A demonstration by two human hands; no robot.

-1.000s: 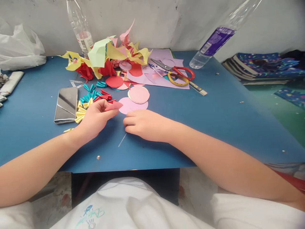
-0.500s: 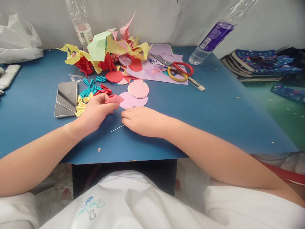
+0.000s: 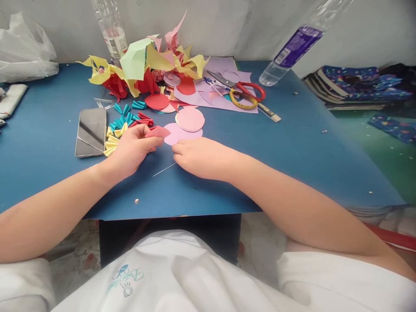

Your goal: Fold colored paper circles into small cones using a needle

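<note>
While my left hand (image 3: 131,149) pinches the folded pink paper piece (image 3: 158,131) between thumb and fingertips near the middle of the blue table (image 3: 292,147), my right hand (image 3: 198,157) lies curled, fingertips down, on the thin needle (image 3: 164,169); whether it grips the needle I cannot tell. Since half a second ago the right hand has shifted slightly toward the pink circles (image 3: 185,128). The bottle labels (image 3: 294,45) are unreadable.

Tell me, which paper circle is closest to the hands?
The pale lilac circle, lying flat just beyond the left hand and right hand. The pink circle overlaps its far edge; the red circle lies farther back.
</note>
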